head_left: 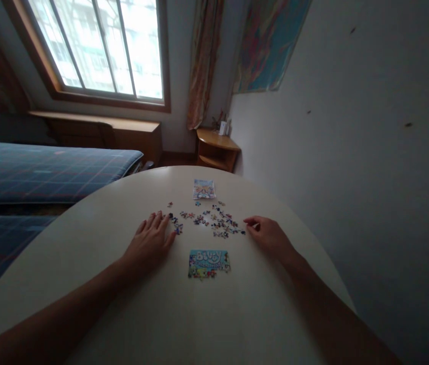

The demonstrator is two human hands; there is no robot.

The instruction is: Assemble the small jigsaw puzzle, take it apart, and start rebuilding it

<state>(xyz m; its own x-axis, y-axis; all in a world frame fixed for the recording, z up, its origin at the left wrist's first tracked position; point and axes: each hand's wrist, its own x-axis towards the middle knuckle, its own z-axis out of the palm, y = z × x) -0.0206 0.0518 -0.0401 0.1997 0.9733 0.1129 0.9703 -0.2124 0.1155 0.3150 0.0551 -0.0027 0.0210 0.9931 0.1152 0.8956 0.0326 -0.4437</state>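
A partly assembled jigsaw puzzle [207, 259] lies near the middle of the table, with "Bluey" lettering on blue across its top and an uneven lower edge. Beyond it, loose puzzle pieces [224, 223] are scattered in a loose heap. My left hand [152, 234] rests flat with fingers stretched out, beside a small cluster of pieces [177, 226]. To the right of the heap, my right hand [265, 233] has its thumb and forefinger drawn together in a pinch. Whatever is between those fingertips, if anything, is too small to make out.
A printed picture packet [204, 189] lies beyond the pieces on the round white table [134, 324]. A bed with a plaid mattress [47, 170] stands to the left. The wall [351, 167] runs close on the right, and a wooden corner shelf [218, 140] stands behind.
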